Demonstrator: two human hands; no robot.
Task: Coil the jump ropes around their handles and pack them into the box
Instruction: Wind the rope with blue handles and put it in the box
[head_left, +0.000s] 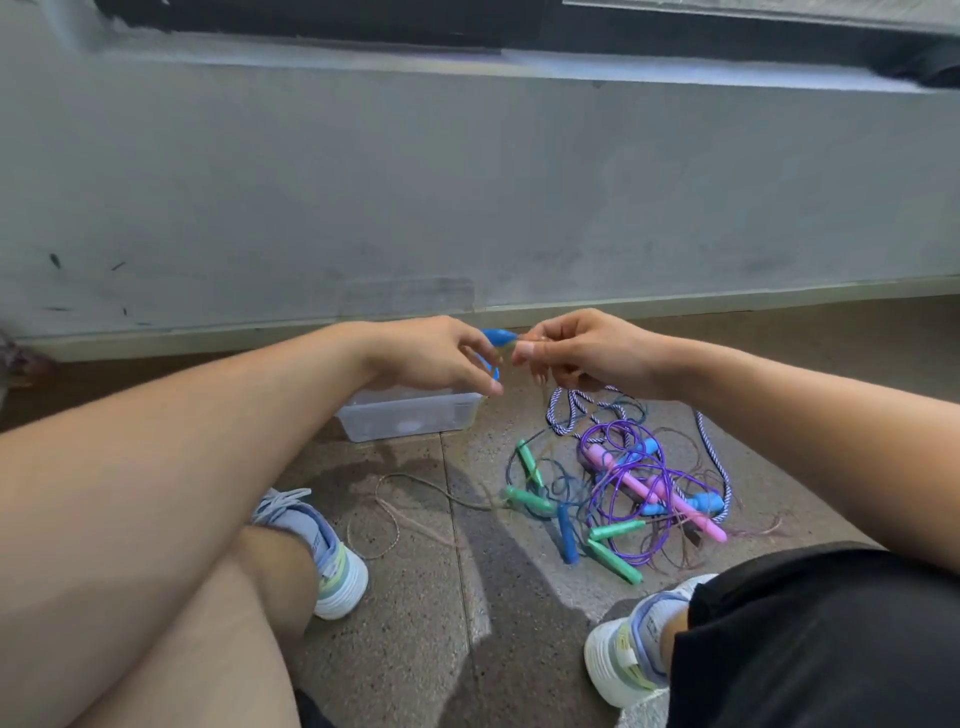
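My left hand (441, 353) holds a blue jump-rope handle (496, 336) above the clear plastic box (410, 415); a blue loop of rope curls under its fingers. My right hand (576, 348) pinches the rope right at the handle's tip. On the floor to the right lies a tangled pile of jump ropes (623, 483): green handles (530, 462), pink handles (660, 493), blue handles (567, 535), a purple cord and a striped blue-white rope (566, 410).
A grey wall with a pale baseboard (467, 208) runs close behind the box. My legs and both sneakers (332, 561) (634, 654) frame the speckled floor. A thin pale cord (395, 514) loops on the floor left of the pile.
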